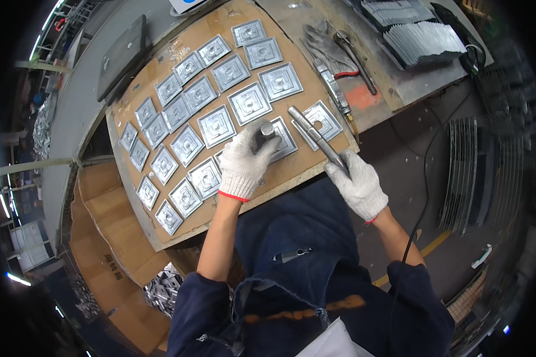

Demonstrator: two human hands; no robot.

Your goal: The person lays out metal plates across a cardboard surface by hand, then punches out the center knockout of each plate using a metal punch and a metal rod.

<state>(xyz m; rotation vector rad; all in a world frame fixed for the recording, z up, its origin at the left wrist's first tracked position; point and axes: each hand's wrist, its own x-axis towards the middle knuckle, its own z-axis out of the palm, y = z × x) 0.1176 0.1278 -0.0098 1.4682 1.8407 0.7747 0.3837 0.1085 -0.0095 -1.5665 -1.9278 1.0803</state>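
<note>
My left hand (244,159), in a white knitted glove with a red cuff edge, is closed around a short round metal piece (268,129), its flat end facing up. It stands over a square metal plate (287,143) that the hand partly covers; whether the two touch I cannot tell. My right hand (361,185), gloved alike, grips one end of a long round metal bar (312,132). The bar's free end slants up and left, across a square plate with a round hole (326,122). Several similar stepped square plates (217,125) lie in rows on the brown board (304,172).
Past the board's right edge lie a grey glove (324,47), a long-handled wrench (358,64) and a metal tool with a hose (333,89). Stacked thin metal plates (426,43) stand far right. A cardboard box (113,238) and loose metal parts (164,288) sit lower left.
</note>
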